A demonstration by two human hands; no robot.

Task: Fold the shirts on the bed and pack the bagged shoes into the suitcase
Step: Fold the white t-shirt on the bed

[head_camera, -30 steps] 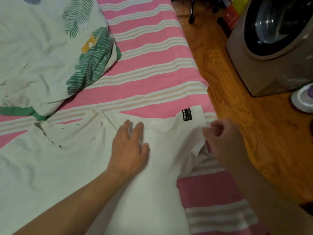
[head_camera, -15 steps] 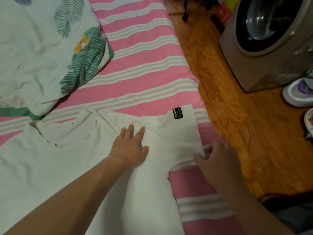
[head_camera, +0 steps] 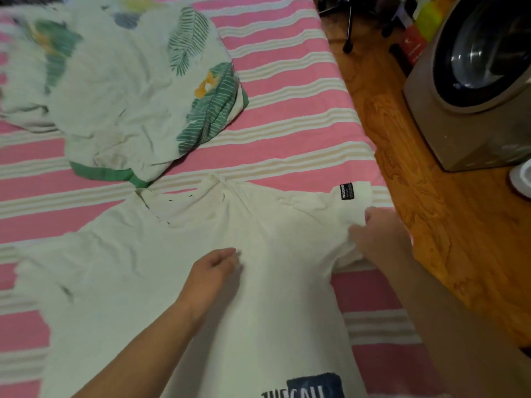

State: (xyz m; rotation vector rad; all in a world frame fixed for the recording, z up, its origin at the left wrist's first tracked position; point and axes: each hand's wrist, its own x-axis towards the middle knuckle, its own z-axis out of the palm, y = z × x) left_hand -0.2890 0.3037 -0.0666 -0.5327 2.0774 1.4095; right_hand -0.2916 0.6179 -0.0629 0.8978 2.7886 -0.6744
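White shirt [head_camera: 178, 265] lay flat on the bed [head_camera: 287, 133], collar toward the far side, body running to the near edge; its right sleeve reached the bed's right edge. Black label [head_camera: 346, 191] sat on that sleeve, near the hem. Dark printed patch [head_camera: 314, 384] showed on the shirt at the near edge, cut off by the frame.

Right hand [head_camera: 380, 238] was at the right edge, fingers curled into the sleeve hem, grasping the cloth. Left hand [head_camera: 212, 275] rested on the shirt's chest area, fingers loosely curled and blurred; looked to hold nothing, no fold of cloth visible in them.

Leaf-print pillow [head_camera: 138, 90] lay crumpled toward the far left corner, its green-trimmed edge just beside the collar. Washing machine [head_camera: 474, 81] stood on the wood floor [head_camera: 416, 196] off the right edge. No suitcase or shoes in view.
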